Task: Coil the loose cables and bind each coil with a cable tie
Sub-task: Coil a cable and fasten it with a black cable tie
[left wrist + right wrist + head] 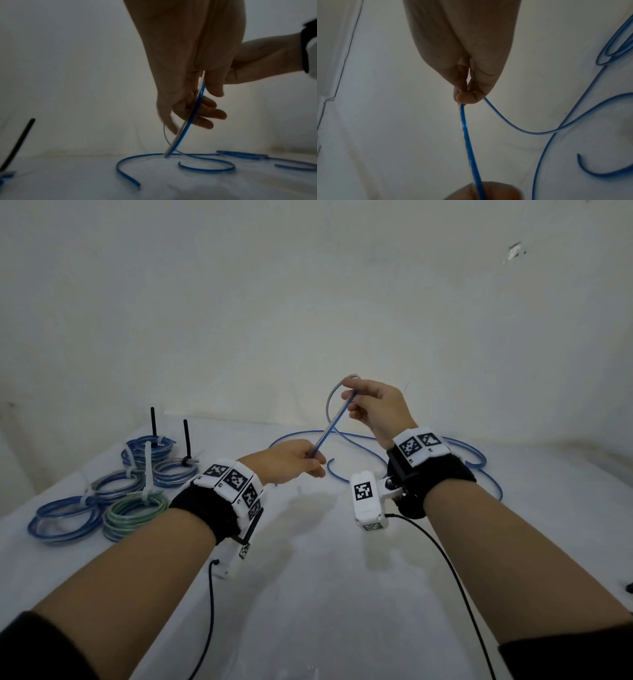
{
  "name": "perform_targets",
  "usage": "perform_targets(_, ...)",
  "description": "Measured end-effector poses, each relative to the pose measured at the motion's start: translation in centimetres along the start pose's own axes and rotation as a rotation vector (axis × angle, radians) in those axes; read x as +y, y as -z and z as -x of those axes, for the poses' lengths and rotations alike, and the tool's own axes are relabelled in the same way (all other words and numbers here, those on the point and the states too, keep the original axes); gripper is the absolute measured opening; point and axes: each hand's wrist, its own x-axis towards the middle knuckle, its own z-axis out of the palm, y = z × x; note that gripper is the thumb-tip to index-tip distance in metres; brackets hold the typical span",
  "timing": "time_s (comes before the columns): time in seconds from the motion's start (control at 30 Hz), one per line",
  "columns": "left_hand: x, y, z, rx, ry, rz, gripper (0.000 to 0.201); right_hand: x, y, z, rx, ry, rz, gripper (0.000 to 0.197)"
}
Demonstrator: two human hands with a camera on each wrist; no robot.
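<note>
Black wrist straps with white marker blocks sit on both forearms, nearest the head camera, above the white-covered desk (308, 594). Just beyond them the left hand (291, 462) is held low, its fingers curled round the near end of a blue cable (334, 424). From there a short straight stretch of the cable rises to the right hand (376, 405), which is lifted higher and pinches it between thumb and fingertips; the right wrist view shows that pinch (465, 97) with the cable leaving on both sides. Past the right hand the cable bends over in a small loop and drops to the desk, where the rest lies loose in wide curves behind and to the right of the hands. Farther off on the left lies a cluster of finished coils (113, 494), blue and greenish, touching or overlapping one another, each bound with a white or black cable tie (186, 440) whose tail sticks upward. Behind everything stands a plain white wall (308, 285).
</note>
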Motion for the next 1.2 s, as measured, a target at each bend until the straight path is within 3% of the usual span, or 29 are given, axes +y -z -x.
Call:
perform_targets(0.07,0.0,0.4,0.4,0.045,-0.006,0.060,0.015,0.4,0.5,-0.2,0.009,0.023,0.116,0.042)
perform_targets(0.2,1.9,0.4,1.2,0.112,-0.200,0.238,0.024,2.3,1.6,-0.5,0.034,0.111,0.454,0.049)
perform_targets(0.3,3.8,0.0,1.2,0.120,-0.293,0.413,0.030,3.6,2.0,-0.7,0.025,0.218,0.679,0.033)
perform_targets(0.4,5.3,-0.2,1.1,0.036,-0.308,0.621,0.033,4.6,2.3,-0.7,0.044,0.269,0.778,0.016)
perform_targets(0.5,6.2,-0.5,1.1,-0.037,-0.351,0.658,0.034,4.0,2.3,0.2,0.004,0.170,0.608,0.021)
perform_targets(0.67,7.0,-1.0,1.3,0.052,-0.369,0.532,0.025,2.7,1.4,1.0,-0.022,0.056,0.256,0.028)
perform_targets(0.8,7.3,-0.4,1.2,0.034,-0.373,0.660,0.028,2.6,1.1,1.2,-0.050,-0.029,0.110,0.032)
perform_targets(0.9,7.2,0.2,1.3,0.040,-0.442,0.639,0.027,3.0,0.7,1.2,-0.047,-0.042,0.075,0.031)
perform_targets(1.03,7.4,0.4,1.5,0.170,-0.421,0.565,0.020,2.8,-0.1,1.7,0.012,-0.005,0.044,0.008)
perform_targets(1.1,7.6,0.6,1.2,0.218,-0.413,0.670,0.023,3.1,-0.7,1.8,0.000,-0.029,0.035,0.005)
perform_targets(1.2,8.2,1.0,0.9,0.178,-0.433,0.912,0.025,4.1,-1.4,2.2,-0.129,-0.080,0.120,0.013)
